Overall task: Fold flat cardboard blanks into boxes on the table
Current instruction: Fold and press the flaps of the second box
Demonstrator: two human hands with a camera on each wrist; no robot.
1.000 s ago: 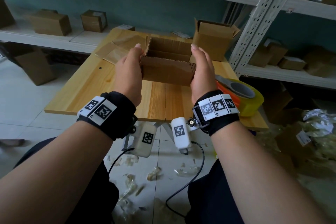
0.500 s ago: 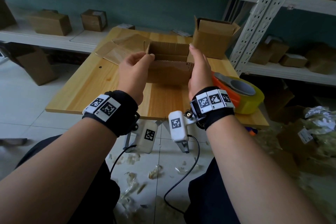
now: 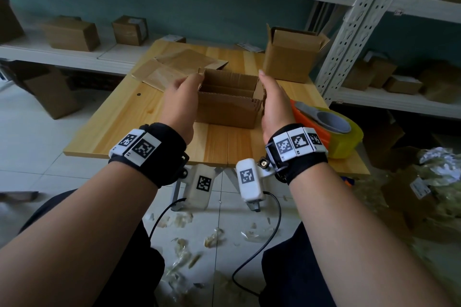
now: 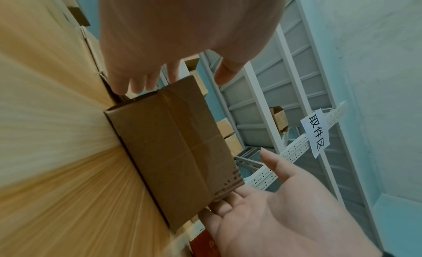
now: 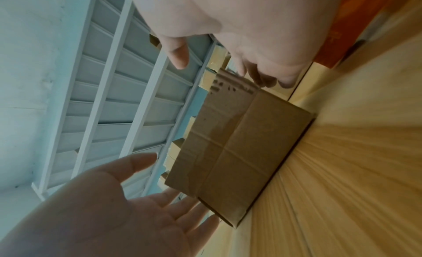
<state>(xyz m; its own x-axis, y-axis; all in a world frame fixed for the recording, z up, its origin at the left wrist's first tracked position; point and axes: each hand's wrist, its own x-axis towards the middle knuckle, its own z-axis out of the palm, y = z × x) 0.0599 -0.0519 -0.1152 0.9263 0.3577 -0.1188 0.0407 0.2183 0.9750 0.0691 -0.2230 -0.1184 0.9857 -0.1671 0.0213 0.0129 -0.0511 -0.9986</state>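
An open-topped brown cardboard box [image 3: 227, 107] stands on the wooden table [image 3: 119, 129], its flaps upright. My left hand [image 3: 180, 97] is at the box's left end with loose fingers touching the end flap near the top. My right hand [image 3: 272, 99] lies flat along the right end, fingers straight. In the left wrist view the box [image 4: 173, 152] sits between the left hand [image 4: 146, 80] and the right hand [image 4: 269, 206], both spread. The right wrist view shows the same box [image 5: 239, 149] and the right hand [image 5: 251, 67] at its end. Neither hand grips it.
Flat cardboard blanks [image 3: 174, 67] lie at the table's back left. A folded open box [image 3: 291, 57] stands at the back right. An orange and yellow tape dispenser [image 3: 331, 129] sits just right of my right wrist. White shelving [image 3: 349, 32] flanks the table.
The box, held up between both palms a second ago, has come down onto the table. Both hands have loosened their hold and now only rest beside its ends.
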